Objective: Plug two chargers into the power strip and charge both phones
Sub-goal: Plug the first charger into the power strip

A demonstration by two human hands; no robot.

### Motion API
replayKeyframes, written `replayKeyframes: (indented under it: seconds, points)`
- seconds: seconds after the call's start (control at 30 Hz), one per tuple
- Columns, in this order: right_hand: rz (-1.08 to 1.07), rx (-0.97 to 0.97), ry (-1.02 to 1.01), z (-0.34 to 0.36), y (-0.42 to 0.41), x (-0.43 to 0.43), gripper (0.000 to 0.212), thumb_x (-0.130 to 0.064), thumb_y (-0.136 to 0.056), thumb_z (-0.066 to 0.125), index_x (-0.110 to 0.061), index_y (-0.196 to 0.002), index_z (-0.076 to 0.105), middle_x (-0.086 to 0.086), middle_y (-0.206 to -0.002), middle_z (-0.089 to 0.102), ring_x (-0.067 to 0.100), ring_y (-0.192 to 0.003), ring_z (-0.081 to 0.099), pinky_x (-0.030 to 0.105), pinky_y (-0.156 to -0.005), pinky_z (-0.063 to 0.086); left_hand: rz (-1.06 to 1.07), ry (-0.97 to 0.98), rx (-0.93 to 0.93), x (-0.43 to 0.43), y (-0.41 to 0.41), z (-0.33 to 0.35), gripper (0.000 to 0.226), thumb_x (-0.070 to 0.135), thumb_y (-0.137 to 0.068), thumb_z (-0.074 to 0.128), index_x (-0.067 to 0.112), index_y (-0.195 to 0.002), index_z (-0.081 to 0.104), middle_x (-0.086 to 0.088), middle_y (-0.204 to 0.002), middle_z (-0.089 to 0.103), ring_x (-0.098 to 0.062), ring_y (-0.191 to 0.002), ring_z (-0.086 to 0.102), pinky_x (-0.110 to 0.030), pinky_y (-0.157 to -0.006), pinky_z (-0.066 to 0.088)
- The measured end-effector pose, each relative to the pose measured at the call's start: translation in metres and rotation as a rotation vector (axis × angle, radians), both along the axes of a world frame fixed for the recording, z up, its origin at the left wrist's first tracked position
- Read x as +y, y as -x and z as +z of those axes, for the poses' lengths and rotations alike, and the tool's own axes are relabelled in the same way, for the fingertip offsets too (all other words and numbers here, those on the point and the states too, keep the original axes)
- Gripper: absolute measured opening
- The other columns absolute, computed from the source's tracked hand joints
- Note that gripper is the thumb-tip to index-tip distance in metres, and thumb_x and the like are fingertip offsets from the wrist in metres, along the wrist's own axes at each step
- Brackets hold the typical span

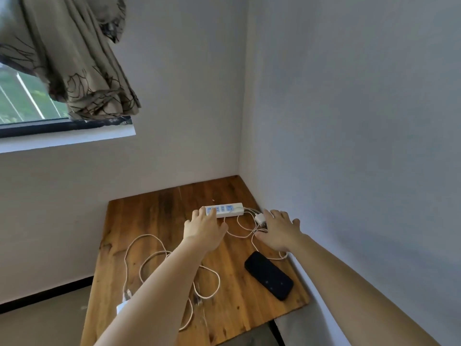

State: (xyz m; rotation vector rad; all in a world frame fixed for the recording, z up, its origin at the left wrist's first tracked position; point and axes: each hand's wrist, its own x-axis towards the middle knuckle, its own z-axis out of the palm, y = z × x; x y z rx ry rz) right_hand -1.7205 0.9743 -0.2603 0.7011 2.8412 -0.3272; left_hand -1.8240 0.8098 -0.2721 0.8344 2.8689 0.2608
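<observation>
A white power strip (228, 210) lies near the far corner of the wooden table (129, 221). My left hand (203, 227) reaches to its left end, fingers spread and touching it. My right hand (280, 232) hovers open just right of a white charger plug (260, 219) that lies unplugged by the strip's right end. That plug's white cable (240, 232) loops between my hands. A black phone (269, 274) lies face up near the right wall. A second white cable (139, 255) coils at the left, with another white charger (121, 307) partly hidden by my left forearm.
The table sits in a corner, with white walls behind it and along its right side. A window with a brown patterned curtain (74, 58) is at the upper left. Grey floor lies left of the table.
</observation>
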Motion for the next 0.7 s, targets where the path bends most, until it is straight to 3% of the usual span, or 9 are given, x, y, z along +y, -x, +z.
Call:
replayKeyframes:
  seconds: [0.23,0.5,0.6,0.7]
  points:
    - [-0.054,-0.083,0.056,-0.072,0.089,0.039,0.062,-0.042,-0.091,0.043,-0.018,-0.145,0.022,0.006,-0.153,0.027,0.027,-0.138,0.023,0.054,-0.107,0.022,-0.029,0.025,-0.169,0.041,0.096,-0.075,0.059,0.047,-0.094,0.036,0.018,-0.145,0.028,-0.007,-0.151,0.034,-0.027,-0.132,0.036,-0.042,-0.104,0.040]
    - [-0.102,-0.101,-0.055,-0.142,0.149,0.071,0.042,-0.033,-0.093,0.040,-0.017,-0.132,0.043,0.004,-0.134,0.052,0.023,-0.123,0.042,0.048,-0.104,0.027,-0.025,0.152,-0.458,0.046,0.133,-0.170,0.061,0.048,-0.095,0.034,0.018,-0.147,0.025,-0.010,-0.158,0.016,-0.030,-0.145,0.014,-0.045,-0.115,0.024]
    - [-0.064,-0.102,-0.168,-0.165,0.171,0.084,0.032,-0.029,-0.094,0.041,-0.016,-0.121,0.053,0.004,-0.124,0.059,0.023,-0.116,0.049,0.043,-0.101,0.031,-0.026,0.182,-0.512,0.045,0.144,-0.202,0.064,0.046,-0.096,0.034,0.019,-0.151,0.014,-0.009,-0.160,0.003,-0.029,-0.146,0.003,-0.044,-0.117,0.015]
    - [-0.031,-0.188,-0.227,-0.189,0.192,0.097,0.030,-0.024,-0.094,0.047,-0.013,-0.122,0.053,0.007,-0.126,0.058,0.025,-0.117,0.050,0.039,-0.100,0.035,-0.068,0.213,-0.482,0.047,0.154,-0.229,0.068,0.047,-0.097,0.031,0.020,-0.152,0.001,-0.006,-0.160,-0.008,-0.026,-0.146,-0.007,-0.043,-0.118,0.006]
